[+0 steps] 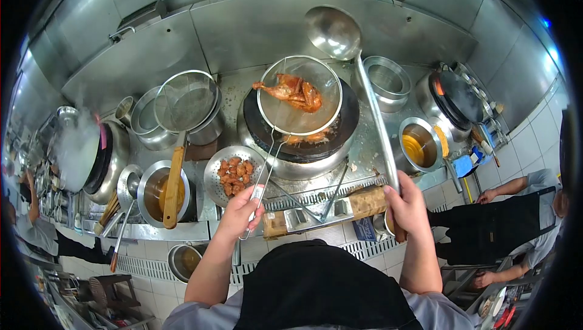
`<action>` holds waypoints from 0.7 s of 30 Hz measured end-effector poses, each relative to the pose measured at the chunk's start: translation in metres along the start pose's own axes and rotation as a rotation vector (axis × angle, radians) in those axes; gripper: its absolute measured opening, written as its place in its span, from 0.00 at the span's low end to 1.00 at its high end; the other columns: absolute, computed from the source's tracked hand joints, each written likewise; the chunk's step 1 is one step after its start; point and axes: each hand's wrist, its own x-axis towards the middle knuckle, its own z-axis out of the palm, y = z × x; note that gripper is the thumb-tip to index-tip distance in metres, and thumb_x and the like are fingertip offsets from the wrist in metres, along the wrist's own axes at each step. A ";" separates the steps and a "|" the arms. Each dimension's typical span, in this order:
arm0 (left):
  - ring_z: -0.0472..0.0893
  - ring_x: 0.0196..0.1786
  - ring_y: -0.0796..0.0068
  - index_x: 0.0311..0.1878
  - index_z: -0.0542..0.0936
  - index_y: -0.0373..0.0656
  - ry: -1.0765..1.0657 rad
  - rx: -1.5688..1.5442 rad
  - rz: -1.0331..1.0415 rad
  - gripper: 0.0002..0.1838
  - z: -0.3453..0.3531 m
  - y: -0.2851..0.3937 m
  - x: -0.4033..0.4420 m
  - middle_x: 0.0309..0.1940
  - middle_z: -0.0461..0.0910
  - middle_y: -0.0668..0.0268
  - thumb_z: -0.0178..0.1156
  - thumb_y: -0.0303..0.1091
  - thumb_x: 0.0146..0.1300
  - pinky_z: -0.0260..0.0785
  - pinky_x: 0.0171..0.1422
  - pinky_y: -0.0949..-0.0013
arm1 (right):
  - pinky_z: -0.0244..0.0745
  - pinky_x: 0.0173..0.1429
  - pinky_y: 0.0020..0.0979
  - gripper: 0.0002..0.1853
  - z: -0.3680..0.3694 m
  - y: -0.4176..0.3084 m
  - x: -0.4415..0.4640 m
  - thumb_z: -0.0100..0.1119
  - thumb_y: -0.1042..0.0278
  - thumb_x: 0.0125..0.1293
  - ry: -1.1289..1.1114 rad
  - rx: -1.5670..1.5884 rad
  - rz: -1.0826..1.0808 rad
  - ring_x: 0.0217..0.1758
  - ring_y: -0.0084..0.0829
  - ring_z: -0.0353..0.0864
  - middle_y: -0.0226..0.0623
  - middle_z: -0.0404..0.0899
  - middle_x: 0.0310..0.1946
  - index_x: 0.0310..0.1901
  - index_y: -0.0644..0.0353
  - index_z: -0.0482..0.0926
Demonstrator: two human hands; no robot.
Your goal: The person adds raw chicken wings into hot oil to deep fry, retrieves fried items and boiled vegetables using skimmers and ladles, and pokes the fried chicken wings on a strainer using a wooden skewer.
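My left hand (240,211) is closed round the wire handle of a round mesh strainer (285,119). On the strainer's mesh lies a browned piece of poultry (295,92), held over a dark wok (258,125) on the central burner. More browned food (308,137) shows in the wok below the strainer's rim. My right hand (405,204) grips the long handle of a large metal ladle (334,32), whose bowl is raised at the back, right of the strainer. A perforated bowl (212,175) of small fried pieces (235,176) sits just beyond my left hand.
A wooden-handled strainer (173,190) rests across pots at the left, near a pot of oil (146,193). Another oil pot (419,143) stands right of the ladle handle. A steaming wok (112,163) is far left. People stand at both sides, one in a black apron (510,224).
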 end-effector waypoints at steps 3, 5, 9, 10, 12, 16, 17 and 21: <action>0.65 0.15 0.82 0.68 0.67 0.43 0.014 0.037 0.003 0.21 0.009 0.012 0.015 0.25 0.71 0.67 0.45 0.28 0.74 0.58 0.18 0.76 | 0.66 0.21 0.30 0.13 0.027 0.037 0.028 0.55 0.69 0.71 -0.025 -0.189 -0.063 0.17 0.23 0.72 0.33 0.75 0.24 0.52 0.68 0.74; 0.64 0.15 0.82 0.67 0.67 0.43 0.048 0.125 -0.009 0.21 0.014 0.019 0.029 0.25 0.71 0.68 0.45 0.27 0.73 0.58 0.18 0.76 | 0.66 0.20 0.30 0.12 0.038 0.027 0.027 0.54 0.68 0.72 -0.134 -0.143 0.106 0.17 0.24 0.73 0.33 0.75 0.25 0.51 0.67 0.73; 0.66 0.16 0.79 0.62 0.70 0.41 0.138 0.176 -0.102 0.17 0.009 0.022 0.046 0.25 0.72 0.67 0.46 0.27 0.71 0.59 0.18 0.71 | 0.62 0.17 0.28 0.13 0.050 0.045 0.025 0.52 0.64 0.74 -0.487 0.934 0.458 0.16 0.24 0.68 0.29 0.70 0.24 0.51 0.64 0.72; 0.66 0.16 0.79 0.62 0.70 0.41 0.126 0.182 -0.107 0.17 0.005 0.023 0.044 0.25 0.72 0.67 0.46 0.27 0.71 0.59 0.18 0.71 | 0.60 0.17 0.27 0.13 0.053 0.047 0.019 0.51 0.63 0.74 -0.537 1.095 0.525 0.16 0.23 0.66 0.27 0.68 0.23 0.53 0.63 0.71; 0.66 0.16 0.79 0.62 0.69 0.42 0.160 0.145 -0.135 0.17 0.000 0.025 0.039 0.24 0.71 0.67 0.47 0.27 0.71 0.58 0.18 0.71 | 0.59 0.16 0.26 0.14 0.060 0.048 0.007 0.51 0.63 0.74 -0.513 1.180 0.534 0.15 0.22 0.64 0.26 0.68 0.23 0.54 0.63 0.71; 0.64 0.15 0.80 0.63 0.70 0.44 0.191 0.139 -0.103 0.19 -0.017 0.026 0.041 0.23 0.72 0.68 0.50 0.28 0.69 0.55 0.17 0.74 | 0.61 0.16 0.26 0.16 0.060 0.046 -0.022 0.48 0.62 0.76 -0.508 1.335 0.518 0.16 0.20 0.64 0.23 0.65 0.24 0.57 0.63 0.70; 0.64 0.14 0.81 0.63 0.70 0.44 0.199 0.109 -0.112 0.19 -0.022 0.029 0.043 0.23 0.72 0.69 0.51 0.28 0.69 0.55 0.16 0.74 | 0.62 0.16 0.25 0.16 0.058 0.051 -0.028 0.48 0.61 0.76 -0.507 1.313 0.479 0.16 0.19 0.63 0.22 0.64 0.24 0.58 0.63 0.70; 0.63 0.14 0.84 0.62 0.72 0.44 0.103 0.057 -0.115 0.18 -0.006 0.033 0.090 0.22 0.72 0.72 0.51 0.29 0.70 0.52 0.15 0.77 | 0.59 0.14 0.23 0.17 0.046 0.039 -0.090 0.49 0.62 0.76 -0.308 1.307 0.429 0.14 0.16 0.61 0.21 0.64 0.22 0.58 0.63 0.71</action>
